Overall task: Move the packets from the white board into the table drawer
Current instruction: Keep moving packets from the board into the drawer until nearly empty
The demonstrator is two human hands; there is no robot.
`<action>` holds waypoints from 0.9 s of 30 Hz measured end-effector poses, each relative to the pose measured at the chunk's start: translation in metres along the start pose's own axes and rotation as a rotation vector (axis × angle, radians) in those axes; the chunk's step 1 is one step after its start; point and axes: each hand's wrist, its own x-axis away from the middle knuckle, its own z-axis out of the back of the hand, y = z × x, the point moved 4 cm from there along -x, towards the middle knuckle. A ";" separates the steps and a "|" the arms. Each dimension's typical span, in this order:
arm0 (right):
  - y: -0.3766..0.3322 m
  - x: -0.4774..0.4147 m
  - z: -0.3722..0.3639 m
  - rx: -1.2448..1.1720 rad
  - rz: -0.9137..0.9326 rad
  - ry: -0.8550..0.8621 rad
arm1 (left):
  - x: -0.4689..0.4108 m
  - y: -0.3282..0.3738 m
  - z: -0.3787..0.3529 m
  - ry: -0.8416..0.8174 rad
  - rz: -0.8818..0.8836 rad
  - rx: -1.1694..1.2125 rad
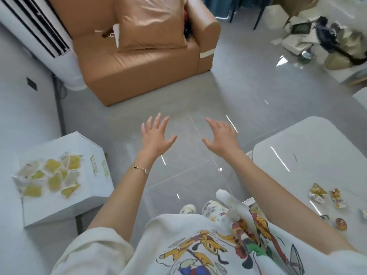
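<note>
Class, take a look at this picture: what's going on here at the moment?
A person holds the left hand and right hand out over the floor, fingers spread, holding nothing. The yellow and pale packets lie clustered on the white board to the person's left, untouched. A few small wrappers lie on the glossy table to the right. No open drawer shows.
</note>
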 end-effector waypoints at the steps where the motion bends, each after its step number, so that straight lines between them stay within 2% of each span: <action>1: -0.007 -0.007 0.000 0.012 0.016 0.004 | 0.000 -0.008 0.000 0.000 0.009 0.005; 11: -0.141 -0.154 -0.019 0.125 0.366 -0.056 | -0.020 -0.174 0.047 0.141 0.444 0.070; 19: -0.253 -0.262 -0.037 0.182 0.606 -0.152 | -0.061 -0.247 0.067 0.168 0.708 0.169; 27: -0.380 -0.315 -0.061 0.201 0.861 -0.261 | -0.030 -0.313 0.077 0.281 1.028 0.280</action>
